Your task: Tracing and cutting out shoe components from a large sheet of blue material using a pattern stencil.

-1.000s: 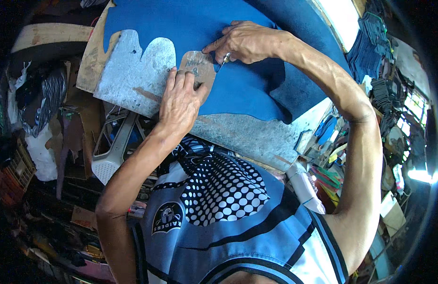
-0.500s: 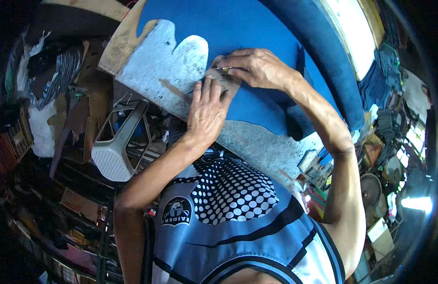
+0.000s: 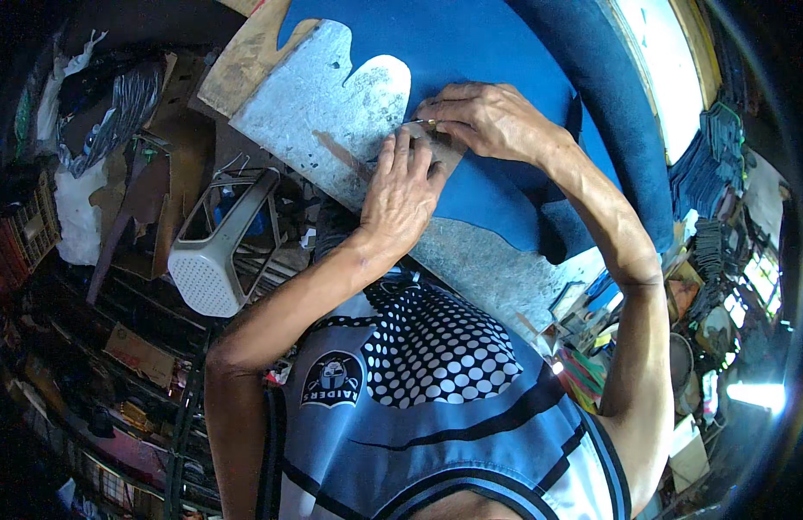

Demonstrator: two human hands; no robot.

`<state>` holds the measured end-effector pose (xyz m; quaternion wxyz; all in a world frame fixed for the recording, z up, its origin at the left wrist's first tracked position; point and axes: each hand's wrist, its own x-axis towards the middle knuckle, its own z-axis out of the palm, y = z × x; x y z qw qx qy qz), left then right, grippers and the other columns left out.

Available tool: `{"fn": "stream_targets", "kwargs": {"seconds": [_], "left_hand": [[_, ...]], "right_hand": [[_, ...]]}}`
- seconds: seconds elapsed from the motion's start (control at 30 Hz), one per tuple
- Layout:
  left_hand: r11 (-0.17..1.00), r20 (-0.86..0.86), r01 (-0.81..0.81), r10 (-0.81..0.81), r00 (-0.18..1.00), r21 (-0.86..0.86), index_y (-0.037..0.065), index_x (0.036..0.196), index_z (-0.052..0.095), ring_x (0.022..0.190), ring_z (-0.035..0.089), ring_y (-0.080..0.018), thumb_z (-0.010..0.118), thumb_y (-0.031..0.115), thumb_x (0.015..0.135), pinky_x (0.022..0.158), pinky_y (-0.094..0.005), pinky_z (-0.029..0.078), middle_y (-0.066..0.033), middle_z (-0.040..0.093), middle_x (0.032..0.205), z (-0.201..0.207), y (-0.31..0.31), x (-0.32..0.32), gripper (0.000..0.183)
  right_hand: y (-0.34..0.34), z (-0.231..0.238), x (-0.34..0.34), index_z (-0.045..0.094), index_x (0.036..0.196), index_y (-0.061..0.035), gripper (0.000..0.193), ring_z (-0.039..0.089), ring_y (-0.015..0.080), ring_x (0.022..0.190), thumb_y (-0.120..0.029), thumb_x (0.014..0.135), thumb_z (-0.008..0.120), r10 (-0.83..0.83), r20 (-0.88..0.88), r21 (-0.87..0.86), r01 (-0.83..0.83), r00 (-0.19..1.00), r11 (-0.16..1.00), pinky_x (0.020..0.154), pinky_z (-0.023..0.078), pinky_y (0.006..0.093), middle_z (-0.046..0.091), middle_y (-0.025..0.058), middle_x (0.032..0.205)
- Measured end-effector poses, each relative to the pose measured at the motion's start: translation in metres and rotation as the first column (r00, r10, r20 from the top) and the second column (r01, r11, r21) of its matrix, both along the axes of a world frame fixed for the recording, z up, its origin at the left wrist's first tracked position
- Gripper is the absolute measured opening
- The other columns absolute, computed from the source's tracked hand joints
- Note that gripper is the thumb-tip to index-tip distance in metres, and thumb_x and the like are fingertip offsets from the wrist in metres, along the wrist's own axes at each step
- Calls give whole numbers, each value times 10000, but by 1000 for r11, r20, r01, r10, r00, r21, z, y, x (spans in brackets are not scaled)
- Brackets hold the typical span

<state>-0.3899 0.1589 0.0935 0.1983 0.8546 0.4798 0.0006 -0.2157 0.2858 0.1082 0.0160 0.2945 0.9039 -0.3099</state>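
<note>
A large sheet of blue material (image 3: 497, 52), leather-like in look, lies over the worktable, its near-left edge cut in deep curves. My right hand (image 3: 497, 126) bends over that edge with its fingers pinched on a small thin metal blade (image 3: 421, 122). A brown flat piece (image 3: 447, 156), perhaps a pattern, lies on the sheet and is partly covered by my hands. My left hand (image 3: 401, 186) presses down on it, palm down with fingers stretched out, the tips close to the blade. The blade's handle is mostly hidden in my right fingers.
The grey, scuffed tabletop (image 3: 289, 91) shows left of the sheet and in front of it. A thick blue roll (image 3: 631, 113) bounds the right side. A pale plastic stool (image 3: 206, 282) stands tipped at left. Stacked dark pieces (image 3: 709, 156) lie at far right.
The whole view has shifted a little, so the table and hands appear farther right and slightly higher. Both hands keep nearly the same place and grip on the sheet.
</note>
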Motion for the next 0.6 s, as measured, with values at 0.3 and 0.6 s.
{"fn": "stream_targets", "kwargs": {"seconds": [0.3,0.6], "left_hand": [[999,-6,18,-18,1000,-28,98,1238,644,1327,424,-462,557,103,882,1082,-535,359,-242,503,1336,4,3,-1,367],[1000,28,5,-4,1000,-26,91,1219,634,1328,422,-460,578,95,866,1048,-518,389,-247,479,1352,9,3,0,357]], "right_hand": [[5,6,-2,700,1160,-152,320,648,298,1097,-120,844,663,86,102,202,-105,991,974,949,530,426,607,109,1305],[13,22,-3,710,1193,-185,406,596,274,1208,-89,799,701,100,188,157,-131,977,979,1037,474,447,622,74,1303]]}}
